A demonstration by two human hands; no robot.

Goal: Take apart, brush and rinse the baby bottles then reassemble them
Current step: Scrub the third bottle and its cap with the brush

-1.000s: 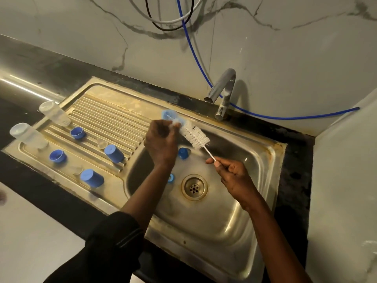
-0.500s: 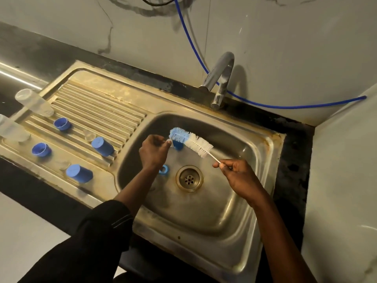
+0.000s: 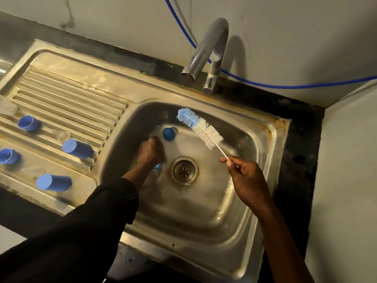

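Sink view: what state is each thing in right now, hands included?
Tap: no water running.
Drain: unplugged.
Bottle brush: held above the basin, touching nothing.
Right hand: pinches the brush handle.
Left hand: low in the basin over a blue ring; grip blurred.
Blue piece: loose on the basin floor.
Farther cap: on its side on the drainboard.
Nearer cap: on its side too.
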